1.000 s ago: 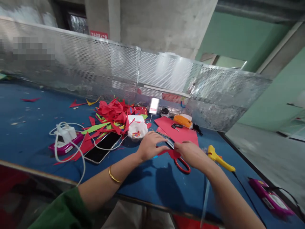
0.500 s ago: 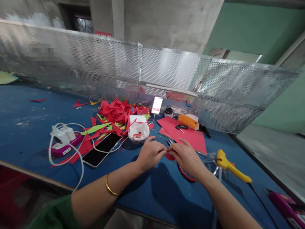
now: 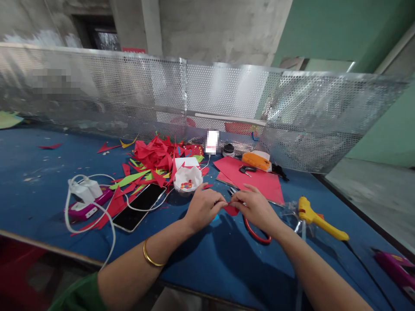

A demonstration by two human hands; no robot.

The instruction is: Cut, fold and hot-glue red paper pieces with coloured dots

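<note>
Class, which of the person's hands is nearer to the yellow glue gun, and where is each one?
Right. The right hand is left of the yellow glue gun, apart from it; the left hand is farther left, near the white bowl.

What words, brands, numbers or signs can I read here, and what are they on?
No text reads clearly.
Red sign on the back wall: pale marks, too small and blurred.
Bright screen by the mesh: pixelated, unreadable.
Purple power strip at left: pale patches, no legible words.
Purple device at the right edge: too blurred to read.
</note>
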